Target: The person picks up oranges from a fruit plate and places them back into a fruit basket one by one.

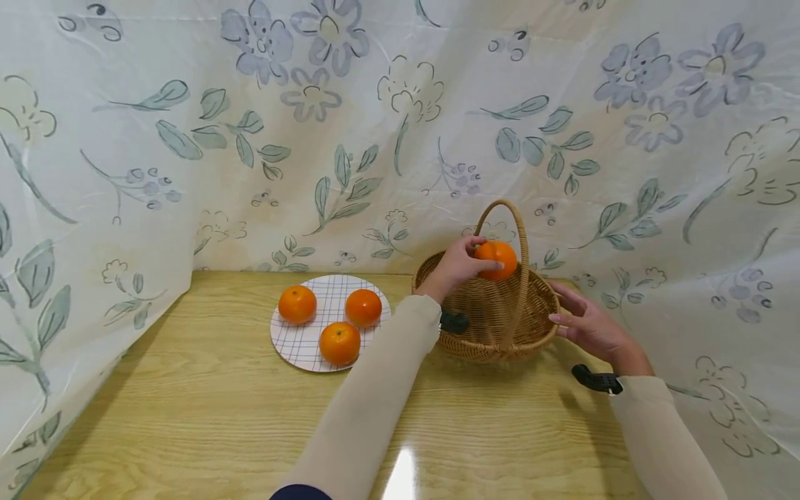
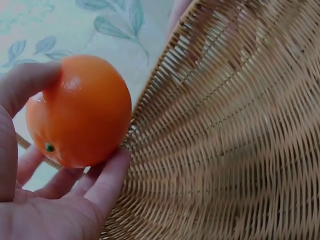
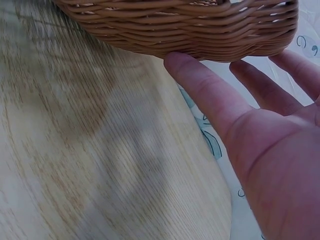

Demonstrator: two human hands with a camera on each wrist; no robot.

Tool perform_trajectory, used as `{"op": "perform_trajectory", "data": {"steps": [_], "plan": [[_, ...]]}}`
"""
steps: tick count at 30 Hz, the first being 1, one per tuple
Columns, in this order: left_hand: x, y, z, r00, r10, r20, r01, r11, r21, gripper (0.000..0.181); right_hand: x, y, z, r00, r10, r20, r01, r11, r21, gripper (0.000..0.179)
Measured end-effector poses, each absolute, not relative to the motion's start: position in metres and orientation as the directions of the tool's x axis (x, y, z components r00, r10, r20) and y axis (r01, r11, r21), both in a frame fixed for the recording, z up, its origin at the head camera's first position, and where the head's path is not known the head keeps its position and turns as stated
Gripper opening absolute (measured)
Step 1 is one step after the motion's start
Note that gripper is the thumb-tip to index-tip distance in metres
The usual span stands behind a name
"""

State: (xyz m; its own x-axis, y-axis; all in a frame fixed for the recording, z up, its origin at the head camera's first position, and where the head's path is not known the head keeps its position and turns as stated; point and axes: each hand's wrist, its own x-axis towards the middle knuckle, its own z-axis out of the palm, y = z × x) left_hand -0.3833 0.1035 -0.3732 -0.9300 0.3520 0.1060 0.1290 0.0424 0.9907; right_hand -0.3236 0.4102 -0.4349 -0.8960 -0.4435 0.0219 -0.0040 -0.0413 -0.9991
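Plate w/ oranges: round, checked plate on the wood-grain table; bears 3 oranges, 1 at upper L, 1 at lower ctr., 1 at upper R.
L hand: at basket's L part; pinches the held orange, thumb on one side, fingers on the opp. side & beneath.
Held orange: btwn L thumb & fingertips, clear of the palm; in head view at far-rim level, just L of handle's near limb; contact w/ handle: can't tell.
Basket: woven, upright on table, w/ arched handle.
R hand: at basket's R end; fingers spread, fairly straight, thumb & fingertips touching basket's outer side.
Backdrop: floral cloth behind & at both sides.
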Motion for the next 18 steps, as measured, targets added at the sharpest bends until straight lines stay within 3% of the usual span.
{"op": "perform_trajectory", "data": {"steps": [7,18], "plan": [[-0.383,0.114,-0.382,-0.951,0.309,0.027,0.020,-0.026,0.999,0.067,-0.323,0.412,-0.437,-0.897,-0.441,0.026,-0.016,-0.025,-1.000,0.079],[-0.381,0.125,-0.389,-0.958,0.283,-0.046,-0.043,0.018,0.999,0.064,-0.326,0.416,-0.440,-0.893,-0.450,0.020,-0.023,0.001,-1.000,0.076]]}}
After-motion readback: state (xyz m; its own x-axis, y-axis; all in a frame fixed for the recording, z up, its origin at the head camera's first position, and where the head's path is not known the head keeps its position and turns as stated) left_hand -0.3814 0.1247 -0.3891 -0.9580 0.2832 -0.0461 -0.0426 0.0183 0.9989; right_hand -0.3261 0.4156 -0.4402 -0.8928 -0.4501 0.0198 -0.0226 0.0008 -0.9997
